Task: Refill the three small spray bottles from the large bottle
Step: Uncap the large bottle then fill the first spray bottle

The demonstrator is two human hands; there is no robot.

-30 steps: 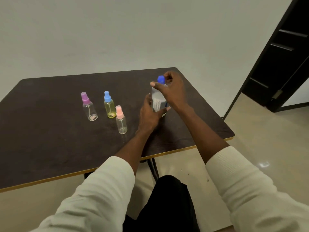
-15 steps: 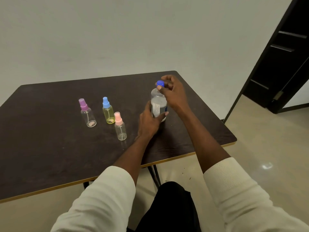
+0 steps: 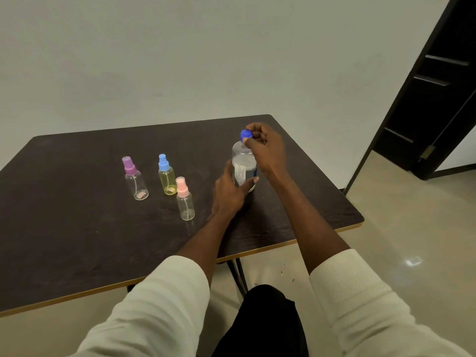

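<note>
The three spray bottles stand upright on the table left of your hands: purple-capped, blue-capped, then pink-capped nearest you, all capped and apparently near empty, grouped close so each is in easy reach for pouring. Your left hand wraps the lower body of the large bottle, which stands on the table, to brace it against twisting. Your right hand pinches the blue cap between thumb and fingers, probably to unscrew it; whether it is loose cannot be told
</note>
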